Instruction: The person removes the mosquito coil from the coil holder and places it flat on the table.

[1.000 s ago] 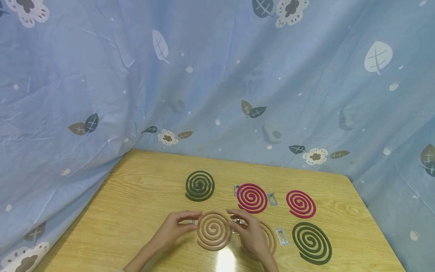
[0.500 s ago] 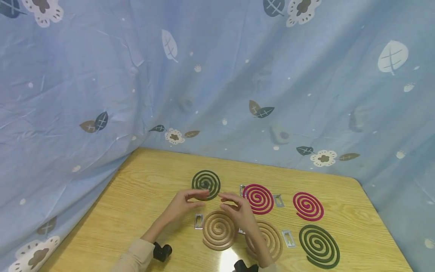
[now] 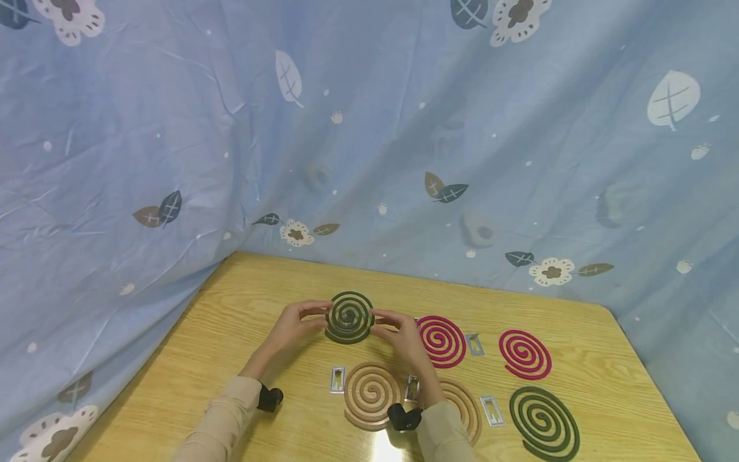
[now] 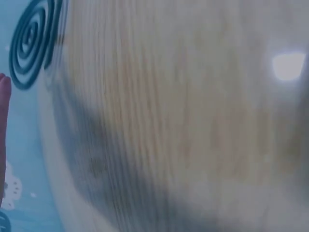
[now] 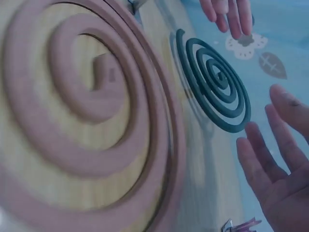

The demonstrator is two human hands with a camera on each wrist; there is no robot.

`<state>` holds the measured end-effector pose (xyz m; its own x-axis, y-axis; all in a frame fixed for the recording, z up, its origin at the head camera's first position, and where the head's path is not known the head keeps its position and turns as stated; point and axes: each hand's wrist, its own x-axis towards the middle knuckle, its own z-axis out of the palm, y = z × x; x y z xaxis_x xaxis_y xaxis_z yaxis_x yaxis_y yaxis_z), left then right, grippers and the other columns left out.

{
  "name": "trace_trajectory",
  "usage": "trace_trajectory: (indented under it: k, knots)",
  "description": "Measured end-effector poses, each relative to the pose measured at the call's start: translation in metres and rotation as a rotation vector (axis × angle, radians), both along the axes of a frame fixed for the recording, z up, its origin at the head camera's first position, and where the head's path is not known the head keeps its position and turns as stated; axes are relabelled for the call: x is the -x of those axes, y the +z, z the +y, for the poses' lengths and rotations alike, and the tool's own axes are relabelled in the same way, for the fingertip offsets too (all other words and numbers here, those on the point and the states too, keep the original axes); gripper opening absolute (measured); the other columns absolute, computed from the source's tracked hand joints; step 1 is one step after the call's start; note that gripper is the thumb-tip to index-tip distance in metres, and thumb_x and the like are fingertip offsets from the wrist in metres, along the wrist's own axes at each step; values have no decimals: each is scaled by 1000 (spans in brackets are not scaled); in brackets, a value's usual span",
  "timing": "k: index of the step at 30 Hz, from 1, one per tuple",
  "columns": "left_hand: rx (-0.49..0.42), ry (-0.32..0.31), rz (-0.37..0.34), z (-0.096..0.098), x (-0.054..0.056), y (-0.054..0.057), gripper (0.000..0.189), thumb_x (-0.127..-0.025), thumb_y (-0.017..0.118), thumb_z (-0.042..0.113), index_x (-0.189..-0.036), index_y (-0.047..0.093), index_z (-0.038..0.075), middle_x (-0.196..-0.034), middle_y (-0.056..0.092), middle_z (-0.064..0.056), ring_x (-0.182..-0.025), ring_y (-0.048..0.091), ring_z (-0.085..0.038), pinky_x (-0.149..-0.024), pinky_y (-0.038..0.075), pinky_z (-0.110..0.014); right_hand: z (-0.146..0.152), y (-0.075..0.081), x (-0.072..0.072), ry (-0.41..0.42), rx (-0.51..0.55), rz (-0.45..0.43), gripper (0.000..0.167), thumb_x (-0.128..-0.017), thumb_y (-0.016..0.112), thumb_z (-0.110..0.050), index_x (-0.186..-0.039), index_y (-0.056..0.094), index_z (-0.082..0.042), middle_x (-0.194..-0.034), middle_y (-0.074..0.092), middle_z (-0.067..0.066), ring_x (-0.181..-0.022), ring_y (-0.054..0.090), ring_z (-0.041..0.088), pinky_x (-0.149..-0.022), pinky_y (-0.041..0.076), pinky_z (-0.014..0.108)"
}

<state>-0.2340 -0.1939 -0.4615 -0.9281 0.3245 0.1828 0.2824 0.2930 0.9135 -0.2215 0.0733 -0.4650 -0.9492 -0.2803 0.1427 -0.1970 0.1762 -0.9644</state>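
A dark green mosquito coil [image 3: 349, 336] lies toward the back of the table, raised a little above the wood in the right wrist view. My left hand [image 3: 292, 328] is at its left side, thumb and fingers spread apart, fingertips close to the rim. On the opposite side my right hand [image 3: 406, 335] reaches in with its fingers parted; in the right wrist view its fingertips [image 5: 252, 129] come right at the coil's edge. Neither hand is curled round the coil. In the left wrist view only a sliver of finger [image 4: 4, 96] shows beside the green coil [image 4: 29, 48].
A brown coil [image 3: 373, 366] lies in front, another brown coil [image 3: 470, 410] partly under the right forearm. Two magenta coils [image 3: 441, 319] [image 3: 525, 333] and a second green coil [image 3: 543, 393] lie to the right. Small metal stands [image 3: 337, 380] are scattered among them. A blue curtain [image 3: 369, 160] hangs behind.
Earlier both hands were at the left brown coil, which now lies on the table with the hands away from it. They have moved back to either side of the dark green coil.
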Motion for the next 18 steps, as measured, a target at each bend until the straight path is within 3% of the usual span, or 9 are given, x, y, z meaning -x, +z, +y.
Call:
trace_trajectory:
  k: [3,9,18]
  knots:
    - [24,9,-3,-4,6,-3,40,-85,67,-5,-124,58,-9,-125,58,-26,-113,56,-42,-94,51,-48,-1,-1,6,-7,-22,2,36,-87,68,-2,-122,63,1,-128,58,19,-112,56,41,-92,54,39]
    - [90,-9,-55,-3,15,-7,46,-87,66,-3,-130,51,-9,-135,46,-32,-117,51,-48,-92,53,-46,4,-3,13,-93,-50,-6,34,-84,69,4,-118,64,4,-125,60,20,-107,59,40,-86,57,41]
    - [166,90,-31,5,17,-9,44,-81,69,-7,-124,58,-7,-122,59,-27,-104,62,-40,-89,55,-45,-5,-10,19,-126,-110,-21,32,-81,72,4,-113,67,4,-117,64,23,-94,67,35,-77,60,36]
